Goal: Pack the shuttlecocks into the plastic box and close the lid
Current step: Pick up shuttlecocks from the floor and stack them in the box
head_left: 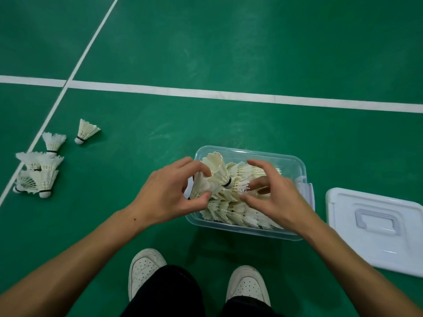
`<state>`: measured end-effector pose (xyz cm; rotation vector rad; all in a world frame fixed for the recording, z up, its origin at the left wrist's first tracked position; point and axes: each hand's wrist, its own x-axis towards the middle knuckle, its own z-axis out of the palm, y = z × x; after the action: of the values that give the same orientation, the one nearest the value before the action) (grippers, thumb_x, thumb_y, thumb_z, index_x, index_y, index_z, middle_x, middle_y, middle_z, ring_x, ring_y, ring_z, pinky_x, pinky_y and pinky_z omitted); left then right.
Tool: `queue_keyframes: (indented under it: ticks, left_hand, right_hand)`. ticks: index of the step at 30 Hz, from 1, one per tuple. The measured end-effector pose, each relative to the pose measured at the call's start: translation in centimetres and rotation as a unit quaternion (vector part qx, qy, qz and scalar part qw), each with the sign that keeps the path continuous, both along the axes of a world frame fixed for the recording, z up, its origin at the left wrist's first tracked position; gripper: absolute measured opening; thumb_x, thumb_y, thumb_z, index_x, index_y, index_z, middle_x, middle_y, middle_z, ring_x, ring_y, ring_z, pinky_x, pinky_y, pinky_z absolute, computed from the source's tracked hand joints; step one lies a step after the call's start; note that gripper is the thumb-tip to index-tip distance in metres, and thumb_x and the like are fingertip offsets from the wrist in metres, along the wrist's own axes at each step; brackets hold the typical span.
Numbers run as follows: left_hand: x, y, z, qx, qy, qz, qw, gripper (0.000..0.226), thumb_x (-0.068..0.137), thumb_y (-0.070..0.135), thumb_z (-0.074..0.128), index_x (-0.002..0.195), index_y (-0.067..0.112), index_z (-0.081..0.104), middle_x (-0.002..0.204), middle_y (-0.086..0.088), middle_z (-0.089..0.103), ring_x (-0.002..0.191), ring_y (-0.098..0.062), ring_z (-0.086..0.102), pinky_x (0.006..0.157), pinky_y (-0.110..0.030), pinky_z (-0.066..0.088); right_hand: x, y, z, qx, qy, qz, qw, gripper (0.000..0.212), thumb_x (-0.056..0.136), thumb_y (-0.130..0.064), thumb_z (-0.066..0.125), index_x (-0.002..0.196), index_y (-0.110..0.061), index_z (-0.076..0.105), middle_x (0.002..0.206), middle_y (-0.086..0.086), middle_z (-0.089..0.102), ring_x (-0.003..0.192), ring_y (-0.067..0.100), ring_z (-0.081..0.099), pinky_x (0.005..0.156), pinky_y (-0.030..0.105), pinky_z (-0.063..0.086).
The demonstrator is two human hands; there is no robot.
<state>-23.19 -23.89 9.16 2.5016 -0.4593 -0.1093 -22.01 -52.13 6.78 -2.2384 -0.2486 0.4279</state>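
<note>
**Both hands at the shuttlecock box**

The left hand (170,193) curls over the left edge of the clear plastic rectangular box (295,165), its thumb and forefinger pinching the feather skirt of a white feathered shuttlecock (201,185) at the top of the pile. The right hand (272,191) is spread wide with its fingers bent, the fingertips touching the feathers of the packed shuttlecocks (238,209); whether it grips any one of them cannot be told.

The shuttlecocks are white with slightly yellowed feathers, cork heads and a dark band at the base, and several look frayed. They fill the box in overlapping layers, and a few stand above the rim.

The box sits on the green court floor (229,42), just ahead of two white shoes (146,268). Its pale blue-white plastic lid with a moulded handle (377,227) lies flat on the floor to the right, close beside the box. Well apart to the left, a cluster of loose shuttlecocks (40,172) lies by a white court line (206,92).
</note>
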Motion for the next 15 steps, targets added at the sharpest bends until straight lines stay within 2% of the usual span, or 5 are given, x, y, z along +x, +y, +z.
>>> queue_keyframes:
  ticks: [3,5,8,12,15]
  left_hand:
    - [1.3,-0.2,1.0,0.005,-0.003,-0.031,1.000,0.031,0.082,0.053,0.070,0.110,0.042,0.060,0.088,0.024,0.049,0.063,-0.008,0.050,0.059,-0.027,0.042]
    - [2.4,-0.8,1.6,0.021,-0.001,-0.058,0.998,0.032,0.082,0.053,0.069,0.110,0.040,0.060,0.086,0.027,0.048,0.064,-0.003,0.049,0.059,-0.028,0.041]
    - [4.1,-1.5,1.9,0.059,0.015,-0.112,0.992,0.035,0.081,0.057,0.065,0.111,0.040,0.061,0.085,0.027,0.047,0.070,0.011,0.049,0.060,-0.028,0.038]
    - [5.6,-2.1,2.1,0.077,0.046,-0.157,0.983,0.039,0.081,0.056,0.065,0.116,0.038,0.061,0.093,0.023,0.051,0.077,0.015,0.050,0.064,-0.028,0.041]
    - [5.7,-2.4,2.5,0.062,0.051,-0.171,0.982,0.038,0.082,0.053,0.066,0.116,0.038,0.061,0.094,0.023,0.055,0.078,0.014,0.051,0.064,-0.026,0.041]
  right_hand:
    - [0.3,-1.6,1.6,0.002,-0.047,-0.010,0.999,0.065,0.086,-0.044,0.083,0.143,-0.034,0.053,0.106,-0.019,0.076,0.101,-0.002,0.070,0.094,0.030,0.060]
    - [0.6,-1.9,2.5,0.021,-0.076,-0.017,0.997,0.058,0.085,-0.038,0.085,0.137,-0.032,0.060,0.105,-0.020,0.076,0.103,-0.001,0.071,0.092,0.029,0.060]
    - [1.2,-1.3,3.7,0.070,-0.090,-0.006,0.993,0.057,0.084,-0.028,0.089,0.135,-0.030,0.063,0.117,-0.020,0.073,0.107,0.003,0.071,0.092,0.028,0.059]
    - [2.3,-0.7,3.7,0.108,-0.083,0.053,0.989,0.061,0.082,-0.019,0.090,0.135,-0.033,0.064,0.136,-0.017,0.064,0.113,0.008,0.070,0.094,0.031,0.060]
    - [2.7,-0.5,3.0,0.101,-0.091,0.091,0.987,0.050,0.082,-0.020,0.090,0.128,-0.030,0.071,0.132,-0.015,0.064,0.111,0.013,0.069,0.093,0.030,0.059]
